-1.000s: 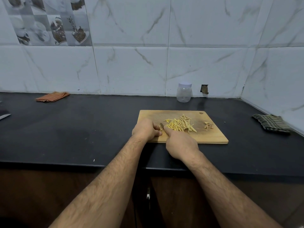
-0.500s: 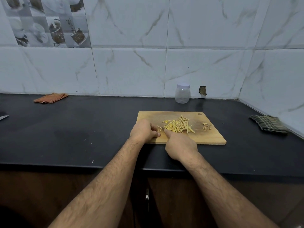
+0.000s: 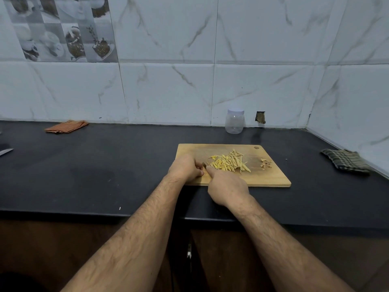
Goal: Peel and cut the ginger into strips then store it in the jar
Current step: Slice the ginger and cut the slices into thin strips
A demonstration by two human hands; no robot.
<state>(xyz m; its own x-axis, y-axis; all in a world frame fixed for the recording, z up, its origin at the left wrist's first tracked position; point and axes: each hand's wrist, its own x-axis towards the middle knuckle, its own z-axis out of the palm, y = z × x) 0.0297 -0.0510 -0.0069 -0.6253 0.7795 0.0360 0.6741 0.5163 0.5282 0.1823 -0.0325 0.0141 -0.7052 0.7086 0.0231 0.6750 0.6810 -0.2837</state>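
A wooden cutting board lies on the black counter. On it is a pile of thin yellow ginger strips. My left hand sits at the pile's left end, fingers curled down over a ginger piece that is almost wholly hidden. My right hand grips a knife with the forefinger stretched along its back; only a grey bit of blade shows between the hands. A clear plastic jar with a white lid stands behind the board against the wall.
Brown peel scraps lie at the board's right side. An orange cloth lies far left by the wall, a green checked cloth at the right corner. Another blade tip pokes in at the left edge.
Both hands stay at the left end of the pile with only slight shifts. The camera view has drifted a little.
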